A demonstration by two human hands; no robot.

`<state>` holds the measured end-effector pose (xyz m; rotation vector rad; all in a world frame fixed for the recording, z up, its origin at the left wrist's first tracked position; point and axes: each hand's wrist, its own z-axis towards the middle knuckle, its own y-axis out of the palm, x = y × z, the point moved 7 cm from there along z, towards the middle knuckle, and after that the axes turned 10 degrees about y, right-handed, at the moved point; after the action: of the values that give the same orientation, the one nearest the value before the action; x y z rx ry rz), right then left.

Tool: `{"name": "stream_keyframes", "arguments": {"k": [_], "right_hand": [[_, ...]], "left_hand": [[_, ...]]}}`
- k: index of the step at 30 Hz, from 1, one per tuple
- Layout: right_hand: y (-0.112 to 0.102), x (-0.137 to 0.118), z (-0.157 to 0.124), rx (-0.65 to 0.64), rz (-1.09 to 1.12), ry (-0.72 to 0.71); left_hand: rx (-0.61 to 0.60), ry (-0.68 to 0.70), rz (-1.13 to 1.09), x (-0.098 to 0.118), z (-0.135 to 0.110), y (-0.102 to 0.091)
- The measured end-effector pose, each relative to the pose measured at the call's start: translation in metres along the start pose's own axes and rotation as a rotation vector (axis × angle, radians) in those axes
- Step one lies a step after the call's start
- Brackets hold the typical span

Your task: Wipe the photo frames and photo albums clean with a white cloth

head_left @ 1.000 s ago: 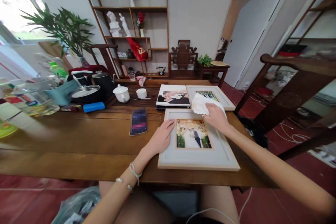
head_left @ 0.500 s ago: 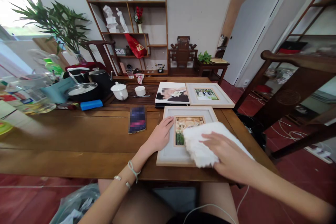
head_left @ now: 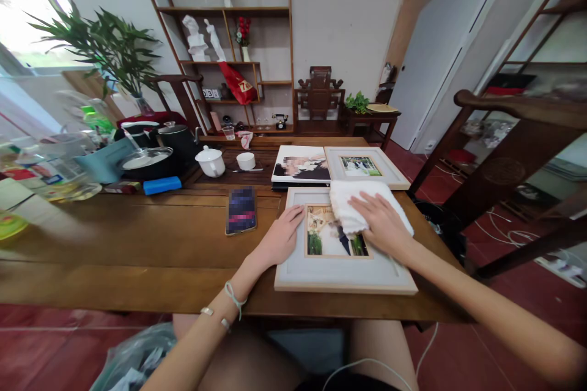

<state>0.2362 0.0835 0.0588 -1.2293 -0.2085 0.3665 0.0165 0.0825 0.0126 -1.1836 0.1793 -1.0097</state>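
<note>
A light-wood picture frame (head_left: 293, 275) with a wide white mat lies flat on the table in front of me, a wedding photo (head_left: 328, 238) in its middle. My left hand (head_left: 280, 237) rests on the frame's left side, fingers stretched out over the mat. On the upper right of the frame, my right hand (head_left: 383, 226) presses down a folded white towel (head_left: 351, 195) and holds it. The towel covers the photo's top right corner and part of the frame's far edge.
Behind lie another framed photo (head_left: 394, 177) and a white photo panel (head_left: 300, 165). A phone (head_left: 241, 211) is left of my left hand. Farther left stand a white lidded cup (head_left: 210, 162), a blue block (head_left: 162, 186) and a black kettle (head_left: 177, 146). A wooden chair (head_left: 499, 165) stands right.
My right hand has slid the towel away from me, from the frame's lower right to its upper right, uncovering more of the photo. The left hand has stayed put.
</note>
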Motion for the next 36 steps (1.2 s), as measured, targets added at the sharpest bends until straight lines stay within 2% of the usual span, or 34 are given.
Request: {"name": "stream_keyframes", "arguments": {"k": [2, 4, 7, 10, 14, 20, 23, 26, 30, 36], "right_hand": [[0.000, 0.018, 0.021, 0.063, -0.009, 0.103], [0.002, 0.024, 0.036, 0.077, -0.017, 0.179], [0.008, 0.012, 0.048, 0.015, -0.068, 0.195], [0.011, -0.008, 0.046, -0.065, -0.109, 0.157], [0.004, -0.032, 0.016, -0.176, -0.080, 0.058], [-0.025, -0.069, -0.067, -0.333, 0.084, -0.027], [-0.031, -0.097, -0.100, -0.364, 0.177, -0.159], [-0.026, -0.109, -0.109, -0.330, 0.197, -0.246], [-0.015, -0.091, -0.088, -0.261, 0.167, -0.192], [-0.004, -0.034, -0.035, -0.149, 0.076, -0.060]], "left_hand": [[0.004, 0.004, 0.000, 0.000, 0.000, 0.000], [-0.005, 0.003, 0.001, 0.000, -0.001, 0.001], [-0.027, -0.008, 0.002, 0.000, 0.000, 0.001], [-0.035, -0.004, -0.005, 0.001, 0.001, 0.000], [-0.040, 0.001, 0.000, 0.002, 0.001, -0.001], [-0.014, -0.004, -0.012, 0.000, 0.000, 0.000], [0.003, 0.016, -0.017, 0.001, 0.000, -0.002], [0.000, 0.017, -0.021, 0.002, 0.000, -0.003], [-0.031, -0.015, -0.010, 0.001, 0.001, -0.002], [-0.021, -0.009, -0.010, -0.001, 0.002, 0.000]]}}
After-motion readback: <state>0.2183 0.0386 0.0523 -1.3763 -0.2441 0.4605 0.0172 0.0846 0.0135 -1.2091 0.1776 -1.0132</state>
